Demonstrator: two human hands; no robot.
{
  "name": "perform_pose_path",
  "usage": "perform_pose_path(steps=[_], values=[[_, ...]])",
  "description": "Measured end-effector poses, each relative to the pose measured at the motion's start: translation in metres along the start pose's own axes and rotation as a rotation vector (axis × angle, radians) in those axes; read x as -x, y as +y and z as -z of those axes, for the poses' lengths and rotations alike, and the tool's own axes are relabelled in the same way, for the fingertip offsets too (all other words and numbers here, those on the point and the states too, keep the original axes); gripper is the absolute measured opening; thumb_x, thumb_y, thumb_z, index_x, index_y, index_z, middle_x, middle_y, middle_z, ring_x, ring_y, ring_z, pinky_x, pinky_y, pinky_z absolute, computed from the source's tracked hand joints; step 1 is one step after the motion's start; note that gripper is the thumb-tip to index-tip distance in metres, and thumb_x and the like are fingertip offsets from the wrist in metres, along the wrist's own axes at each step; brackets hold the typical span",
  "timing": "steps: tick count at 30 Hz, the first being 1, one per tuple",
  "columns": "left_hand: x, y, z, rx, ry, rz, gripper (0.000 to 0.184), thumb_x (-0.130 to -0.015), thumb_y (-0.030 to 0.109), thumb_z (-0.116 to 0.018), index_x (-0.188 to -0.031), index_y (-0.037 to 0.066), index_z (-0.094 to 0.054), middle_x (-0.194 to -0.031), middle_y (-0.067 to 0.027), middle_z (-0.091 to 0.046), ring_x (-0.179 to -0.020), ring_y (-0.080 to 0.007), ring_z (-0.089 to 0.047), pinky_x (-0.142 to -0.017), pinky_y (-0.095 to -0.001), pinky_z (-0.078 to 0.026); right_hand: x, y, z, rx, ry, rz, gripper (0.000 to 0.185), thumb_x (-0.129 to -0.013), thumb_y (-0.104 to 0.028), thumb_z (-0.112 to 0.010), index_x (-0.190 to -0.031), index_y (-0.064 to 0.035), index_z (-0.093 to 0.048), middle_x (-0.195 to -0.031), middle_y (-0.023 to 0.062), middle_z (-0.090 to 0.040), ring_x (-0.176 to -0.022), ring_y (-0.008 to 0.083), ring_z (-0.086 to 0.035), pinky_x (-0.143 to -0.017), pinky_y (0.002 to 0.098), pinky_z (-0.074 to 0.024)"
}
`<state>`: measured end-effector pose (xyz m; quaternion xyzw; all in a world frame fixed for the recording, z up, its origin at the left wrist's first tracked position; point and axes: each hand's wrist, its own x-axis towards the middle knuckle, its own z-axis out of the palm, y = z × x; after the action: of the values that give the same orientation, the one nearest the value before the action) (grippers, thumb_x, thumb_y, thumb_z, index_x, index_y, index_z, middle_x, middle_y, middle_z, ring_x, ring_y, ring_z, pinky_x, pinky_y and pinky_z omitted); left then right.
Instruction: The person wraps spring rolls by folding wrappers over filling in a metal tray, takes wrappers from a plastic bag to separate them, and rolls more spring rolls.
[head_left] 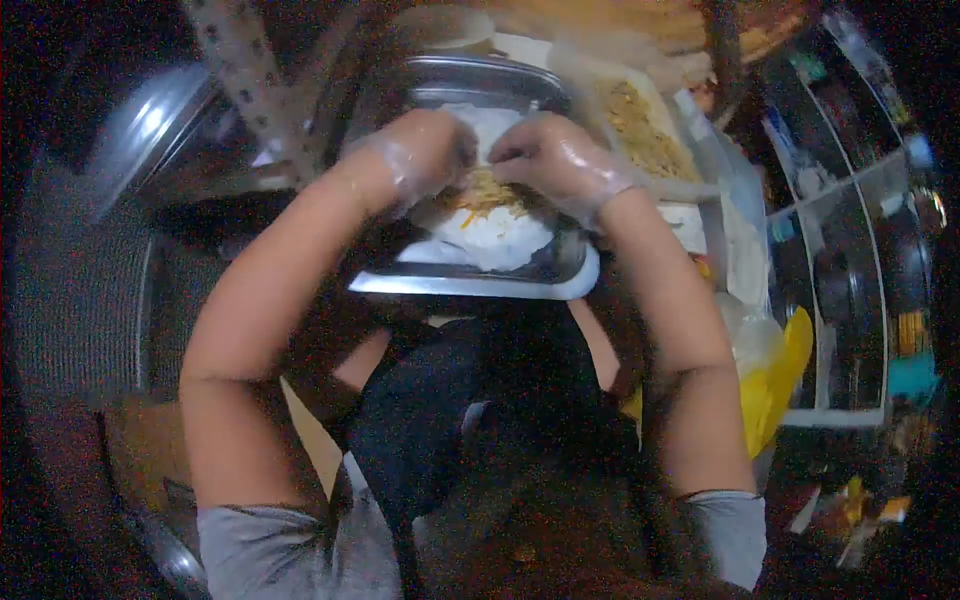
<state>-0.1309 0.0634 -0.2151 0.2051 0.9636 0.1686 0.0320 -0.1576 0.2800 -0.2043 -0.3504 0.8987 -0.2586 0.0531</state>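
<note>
A metal tray [370, 283] sits in front of me with a soft white sheet [505, 245] inside it. On the sheet lies a heap of shredded yellow-brown filling [488, 192] with orange strips. My left hand [430, 148], in a clear plastic glove, is closed at the left of the filling, its fingertips partly hidden and blurred. Opposite it, my right hand [550, 155], also gloved, has thumb and fingers pinched together above the sheet. What lies between the fingertips of either hand is too small or blurred to make out.
Beyond the tray to the right stands a pale container [645, 130] holding more shredded filling. A yellow bag [775, 380] hangs farther right, beside a rack with white bars [860, 200]. A perforated metal post [245, 80] rises at the left, near a shiny metal lid [150, 125].
</note>
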Motion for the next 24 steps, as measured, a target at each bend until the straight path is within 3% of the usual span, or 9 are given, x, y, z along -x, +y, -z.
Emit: perform_pose_path(steps=[5, 7, 8, 12, 15, 16, 19, 22, 24], values=[[-0.003, 0.014, -0.016, 0.223, -0.011, 0.023, 0.016, -0.077, 0.018, -0.068, -0.081, 0.003, -0.072, -0.075, -0.0216, -0.067, -0.068, -0.036, -0.066, -0.066, -0.0439, -0.052, 0.014, 0.002, -0.015, 0.286, -0.121, 0.028, 0.022, -0.071, -0.027, -0.071, -0.08, -0.0075, -0.072, -0.074, 0.0191, -0.065, -0.073, 0.0365, -0.065, -0.074, 0.0467, -0.0522], [-0.006, 0.013, -0.023, 0.259, 0.036, 0.011, 0.016, -0.079, 0.018, -0.067, -0.08, 0.003, -0.071, -0.074, -0.0209, -0.067, -0.067, -0.0356, -0.066, -0.065, -0.0438, -0.052, 0.023, 0.018, -0.03, 0.187, 0.188, 0.192, 0.031, -0.067, -0.028, -0.074, -0.088, -0.0055, -0.069, -0.085, 0.0188, -0.067, -0.085, 0.0366, -0.066, -0.078, 0.0463, -0.0533], [-0.006, 0.016, -0.027, 0.29, 0.046, 0.054, 0.016, -0.079, 0.018, -0.066, -0.08, 0.003, -0.071, -0.073, -0.0206, -0.067, -0.067, -0.0354, -0.066, -0.065, -0.0437, -0.052, 0.028, 0.011, -0.011, 0.176, 0.003, 0.181, 0.036, -0.066, -0.028, -0.075, -0.093, -0.0056, -0.068, -0.09, 0.0186, -0.067, -0.089, 0.0365, -0.065, -0.079, 0.0463, -0.0533], [0.015, 0.004, -0.046, 0.153, -0.124, 0.222, 0.018, -0.082, 0.019, -0.064, -0.078, 0.003, -0.071, -0.071, -0.0193, -0.067, -0.066, -0.0347, -0.066, -0.063, -0.0435, -0.051, 0.024, 0.023, -0.034, 0.161, 0.059, 0.149, 0.036, -0.066, -0.032, -0.075, -0.088, -0.0048, -0.069, -0.086, 0.0191, -0.068, -0.084, 0.0385, -0.066, -0.074, 0.0481, -0.0527], [0.013, -0.036, -0.075, -0.882, -0.389, -0.764, 0.043, -0.103, 0.016, -0.04, -0.142, -0.002, -0.033, -0.142, -0.0131, -0.044, -0.129, -0.0301, -0.04, -0.111, -0.0502, -0.023, 0.034, 0.021, -0.037, 0.144, 0.165, 0.225, 0.036, -0.066, -0.035, -0.074, -0.084, -0.0041, -0.069, -0.082, 0.019, -0.068, -0.079, 0.038, -0.066, -0.071, 0.0476, -0.053], [0.017, -0.016, -0.07, -1.127, -0.38, -0.792, 0.041, -0.105, 0.021, -0.033, -0.136, -0.003, -0.043, -0.134, -0.0138, -0.051, -0.127, -0.0291, -0.042, -0.111, -0.0458, -0.025, 0.03, 0.024, -0.039, 0.139, 0.176, 0.22, 0.036, -0.067, -0.036, -0.074, -0.084, -0.0042, -0.07, -0.082, 0.0189, -0.068, -0.079, 0.0372, -0.066, -0.071, 0.0473, -0.053], [0.037, 0.048, -0.018, -0.078, -0.521, -0.277, 0.043, -0.105, 0.021, -0.032, -0.137, -0.005, -0.043, -0.137, -0.0159, -0.048, -0.127, -0.0274, -0.043, -0.111, -0.0386, -0.027, 0.017, 0.027, -0.042, 0.109, 0.246, 0.272, 0.037, -0.067, -0.036, -0.075, -0.087, -0.0054, -0.071, -0.083, 0.0172, -0.069, -0.08, 0.0355, -0.067, -0.071, 0.0462, -0.0533], [0.05, 0.092, -0.001, 0.464, -0.461, 0.071, 0.045, -0.105, 0.022, -0.033, -0.139, -0.007, -0.041, -0.14, -0.0154, -0.045, -0.128, -0.0255, -0.042, -0.112, -0.0337, -0.026, 0.022, 0.028, -0.049, 0.042, 0.348, 0.29, 0.036, -0.065, -0.034, -0.077, -0.09, -0.008, -0.073, -0.084, 0.0149, -0.07, -0.08, 0.0341, -0.068, -0.071, 0.0451, -0.0537], [0.05, 0.084, -0.005, 0.525, -0.432, -0.038, 0.047, -0.104, 0.023, -0.034, -0.14, -0.008, -0.039, -0.14, -0.0143, -0.045, -0.128, -0.0244, -0.041, -0.112, -0.0331, -0.026, 0.024, 0.025, -0.048, 0.02, 0.413, 0.283, 0.035, -0.064, -0.032, -0.078, -0.091, -0.0099, -0.074, -0.085, 0.0138, -0.071, -0.08, 0.0332, -0.068, -0.071, 0.0445, -0.0538]])
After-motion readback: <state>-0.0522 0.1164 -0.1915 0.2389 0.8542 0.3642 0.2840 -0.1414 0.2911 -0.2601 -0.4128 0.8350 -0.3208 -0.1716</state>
